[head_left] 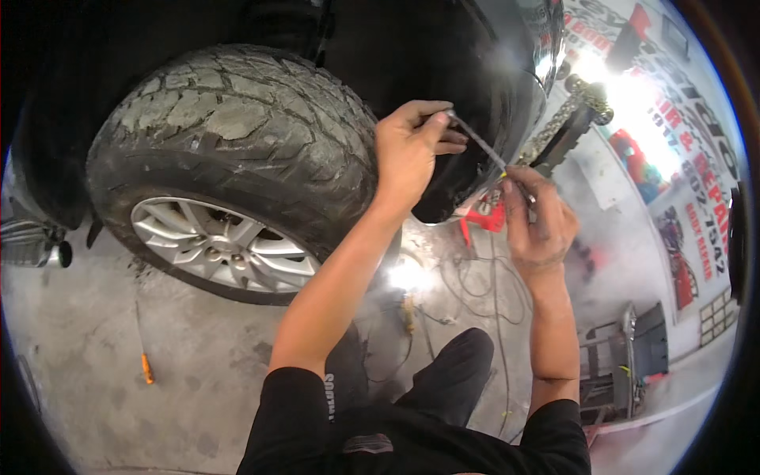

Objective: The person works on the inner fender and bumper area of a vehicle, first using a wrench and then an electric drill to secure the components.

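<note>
At the edge of a black car body panel point(439, 63), beside a large treaded tire point(222, 111) with a silver alloy wheel point(226, 249), both my hands are on a thin metal rod tool point(476, 141). The fingertips of my left hand point(408, 158) pinch its upper end close to the panel. My right hand point(538, 222) grips the lower end, where a bit of yellow shows between the fingers. Whether the rod touches the panel I cannot tell.
An orange-handled screwdriver point(147, 369) lies on the concrete floor point(198, 340). A red object point(485, 218) sits under the bumper. Cables point(495, 317) and a bright work light point(408, 277) are below. Metal frames point(645, 356) and a printed banner point(689, 245) stand at right.
</note>
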Demonstrator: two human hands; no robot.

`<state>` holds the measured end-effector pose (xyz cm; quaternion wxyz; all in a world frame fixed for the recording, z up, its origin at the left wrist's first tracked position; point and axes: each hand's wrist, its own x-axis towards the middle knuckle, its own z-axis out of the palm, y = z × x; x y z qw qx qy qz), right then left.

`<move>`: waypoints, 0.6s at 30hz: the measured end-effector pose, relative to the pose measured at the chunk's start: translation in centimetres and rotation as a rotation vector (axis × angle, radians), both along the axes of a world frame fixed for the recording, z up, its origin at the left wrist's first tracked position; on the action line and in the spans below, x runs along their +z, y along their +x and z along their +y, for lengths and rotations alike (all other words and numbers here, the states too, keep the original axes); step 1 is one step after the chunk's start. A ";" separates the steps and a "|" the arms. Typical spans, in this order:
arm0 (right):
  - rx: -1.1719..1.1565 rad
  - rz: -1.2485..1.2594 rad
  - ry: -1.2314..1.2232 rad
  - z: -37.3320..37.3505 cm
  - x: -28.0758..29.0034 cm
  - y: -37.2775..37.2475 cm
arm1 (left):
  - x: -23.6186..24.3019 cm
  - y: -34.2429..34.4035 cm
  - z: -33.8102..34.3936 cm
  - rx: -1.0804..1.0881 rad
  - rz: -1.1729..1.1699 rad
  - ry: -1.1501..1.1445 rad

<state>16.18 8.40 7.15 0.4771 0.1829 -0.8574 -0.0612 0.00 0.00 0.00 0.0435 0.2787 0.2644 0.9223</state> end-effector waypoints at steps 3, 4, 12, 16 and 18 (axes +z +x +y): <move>-0.076 -0.060 0.071 -3.7 4.0 1.2 | 1.4 1.8 1.5 -0.198 -0.133 0.139; -0.152 -0.098 0.136 -5.2 5.7 0.8 | 2.6 1.5 1.7 -0.249 -0.135 0.229; -0.357 -0.311 0.641 -14.5 14.0 -7.7 | 5.8 -0.8 2.1 -0.413 -0.167 0.484; -0.430 -0.477 0.904 -15.4 14.2 -14.0 | 5.4 -1.6 2.8 -0.496 -0.173 0.480; -0.410 -0.391 0.917 -15.0 13.4 -15.7 | 5.4 -1.8 2.7 -0.537 -0.133 0.462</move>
